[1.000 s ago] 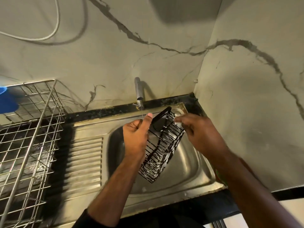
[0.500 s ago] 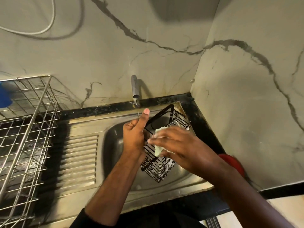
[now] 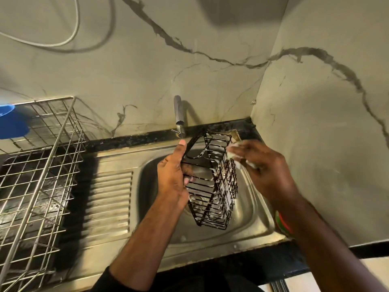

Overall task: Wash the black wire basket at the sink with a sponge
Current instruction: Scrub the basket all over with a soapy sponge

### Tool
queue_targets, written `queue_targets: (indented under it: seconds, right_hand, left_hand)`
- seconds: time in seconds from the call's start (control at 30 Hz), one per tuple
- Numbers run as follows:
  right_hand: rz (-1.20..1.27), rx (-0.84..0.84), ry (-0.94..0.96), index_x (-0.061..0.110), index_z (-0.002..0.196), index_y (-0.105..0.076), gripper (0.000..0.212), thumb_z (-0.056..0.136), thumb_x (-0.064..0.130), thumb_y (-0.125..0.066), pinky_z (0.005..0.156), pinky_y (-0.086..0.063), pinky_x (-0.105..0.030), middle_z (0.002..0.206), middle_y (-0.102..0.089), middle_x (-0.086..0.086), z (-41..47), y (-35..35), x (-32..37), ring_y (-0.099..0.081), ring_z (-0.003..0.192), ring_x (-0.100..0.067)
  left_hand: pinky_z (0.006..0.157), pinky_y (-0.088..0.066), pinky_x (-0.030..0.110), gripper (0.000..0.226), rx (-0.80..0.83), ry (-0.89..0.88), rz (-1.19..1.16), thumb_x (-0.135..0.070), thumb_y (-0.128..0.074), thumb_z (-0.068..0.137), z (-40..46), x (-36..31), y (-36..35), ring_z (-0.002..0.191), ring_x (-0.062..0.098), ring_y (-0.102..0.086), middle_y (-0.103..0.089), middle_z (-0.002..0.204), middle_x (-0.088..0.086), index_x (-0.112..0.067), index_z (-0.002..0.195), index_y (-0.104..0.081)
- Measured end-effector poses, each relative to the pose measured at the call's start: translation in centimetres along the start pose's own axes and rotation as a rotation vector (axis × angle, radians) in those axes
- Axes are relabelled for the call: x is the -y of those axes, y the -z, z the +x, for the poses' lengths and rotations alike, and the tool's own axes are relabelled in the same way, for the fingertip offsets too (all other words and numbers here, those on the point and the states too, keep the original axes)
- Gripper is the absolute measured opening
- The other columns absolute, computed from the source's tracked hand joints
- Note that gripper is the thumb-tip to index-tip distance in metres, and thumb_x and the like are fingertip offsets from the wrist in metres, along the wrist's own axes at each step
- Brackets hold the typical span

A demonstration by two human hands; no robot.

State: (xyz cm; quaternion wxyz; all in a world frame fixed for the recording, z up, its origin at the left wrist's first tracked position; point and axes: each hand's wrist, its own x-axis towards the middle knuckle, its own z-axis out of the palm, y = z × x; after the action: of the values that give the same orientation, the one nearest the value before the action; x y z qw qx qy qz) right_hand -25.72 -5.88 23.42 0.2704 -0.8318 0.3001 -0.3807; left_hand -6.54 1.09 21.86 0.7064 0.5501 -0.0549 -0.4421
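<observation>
A black wire basket point(image 3: 212, 186), streaked with white foam, hangs tilted over the steel sink point(image 3: 248, 216). My left hand point(image 3: 172, 175) grips its left side, thumb up along the rim. My right hand point(image 3: 263, 167) holds a pale soapy sponge point(image 3: 232, 153) against the basket's upper right edge; the sponge is mostly hidden by my fingers and blurred. The tap point(image 3: 179, 115) stands behind the basket, no stream visible.
A metal wire dish rack point(image 3: 42, 165) fills the left counter, with a blue plastic item point(image 3: 10, 123) at its far corner. The ribbed drainboard point(image 3: 109, 197) lies between rack and basin. A red and green object point(image 3: 283, 225) sits by the sink's right edge. Walls close in behind and right.
My right hand with the sponge has moved from the basket's front middle up to its upper right edge. The basket has turned in my left hand.
</observation>
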Motion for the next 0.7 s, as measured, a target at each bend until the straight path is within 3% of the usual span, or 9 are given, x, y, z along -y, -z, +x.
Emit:
queue_targets:
  seconds: [0.07,0.13,0.23,0.3,0.37,0.43,0.53,0.63,0.7]
  right_hand:
    - [-0.016,-0.087,-0.096,0.021,0.123,-0.068,0.042,0.086,0.001,-0.070,0.098,-0.052,-0.028,0.128,-0.062,0.011,0.8,-0.2,0.1,-0.057,0.117,0.005]
    - [-0.039,-0.054,-0.119,0.023,0.126,-0.066,0.044,0.088,0.001,-0.067,0.098,-0.051,-0.023,0.131,-0.061,0.010,1.2,-1.0,1.5,-0.057,0.118,0.005]
    - [-0.138,0.167,0.110,0.019,0.130,-0.062,0.046,0.089,-0.001,-0.053,0.100,-0.050,-0.024,0.134,-0.062,-0.001,0.1,-2.5,4.1,-0.058,0.122,-0.008]
    - [-0.156,0.350,0.228,0.022,0.133,-0.059,0.045,0.093,0.011,-0.042,0.106,-0.046,-0.027,0.137,-0.060,-0.001,-0.1,-3.0,5.5,-0.054,0.127,-0.011]
    - [-0.198,0.419,0.286,0.025,0.132,-0.059,0.046,0.093,0.020,-0.036,0.106,-0.045,-0.028,0.136,-0.060,0.002,0.3,-3.3,5.7,-0.054,0.126,-0.011]
    - [-0.183,0.347,0.239,0.025,0.128,-0.063,0.043,0.093,0.010,-0.044,0.101,-0.050,-0.028,0.130,-0.063,0.003,1.1,-3.1,5.2,-0.059,0.118,-0.010]
    - [-0.076,0.098,0.017,0.026,0.122,-0.064,0.051,0.087,-0.011,-0.058,0.091,-0.053,-0.017,0.123,-0.064,0.006,2.1,-1.6,3.2,-0.064,0.107,-0.006]
    - [-0.008,-0.075,-0.215,0.023,0.114,-0.071,0.043,0.088,-0.009,-0.061,0.079,-0.050,-0.007,0.112,-0.070,0.008,3.1,-0.1,1.4,-0.064,0.095,0.008]
    - [-0.078,-0.116,-0.278,0.020,0.112,-0.072,0.038,0.087,-0.006,-0.062,0.075,-0.041,0.001,0.105,-0.069,0.012,3.6,0.2,0.8,-0.060,0.088,0.016]
  left_hand:
    - [0.031,-0.030,0.020,0.037,-0.003,-0.051,0.018,-0.040,-0.083,0.078,0.0,-0.2,-0.3,0.038,0.016,-0.041,-0.053,0.058,0.009,-0.012,0.079,-0.060]
    - [0.031,-0.030,0.020,0.040,-0.005,-0.086,0.027,-0.037,-0.083,0.079,-0.1,-0.2,-0.6,0.038,0.015,-0.039,-0.051,0.057,0.004,-0.020,0.064,-0.049]
    - [0.036,-0.035,0.021,0.037,-0.002,-0.058,0.035,-0.038,-0.080,0.083,0.0,0.1,-0.6,0.043,0.014,-0.040,-0.052,0.060,0.002,-0.019,0.064,-0.054]
    - [0.049,-0.041,0.027,0.038,0.013,-0.041,-0.010,-0.039,-0.081,0.080,0.1,0.0,-0.6,0.052,0.016,-0.042,-0.049,0.061,0.001,-0.019,0.064,-0.053]
    - [0.057,-0.042,0.031,0.040,0.049,-0.049,-0.035,-0.044,-0.082,0.073,-0.1,-0.1,-0.8,0.055,0.017,-0.044,-0.047,0.060,0.000,-0.019,0.066,-0.051]
    - [0.049,-0.040,0.029,0.043,0.072,-0.058,-0.013,-0.052,-0.076,0.072,-0.4,-0.1,-0.7,0.048,0.014,-0.044,-0.052,0.058,-0.001,-0.015,0.072,-0.053]
    - [0.033,-0.033,0.022,0.052,0.087,-0.055,-0.001,-0.059,-0.069,0.081,-0.3,-0.4,-0.2,0.034,0.008,-0.036,-0.057,0.063,0.003,-0.010,0.086,-0.054]
    - [0.032,-0.029,0.022,0.051,0.133,-0.065,0.008,-0.056,-0.065,0.087,0.0,-0.4,0.3,0.030,0.006,-0.032,-0.054,0.056,0.000,-0.007,0.077,-0.056]
    - [0.033,-0.030,0.023,0.060,0.137,-0.062,0.019,-0.060,-0.070,0.082,0.1,-0.1,0.6,0.030,0.007,-0.033,-0.055,0.064,0.005,-0.001,0.089,-0.057]
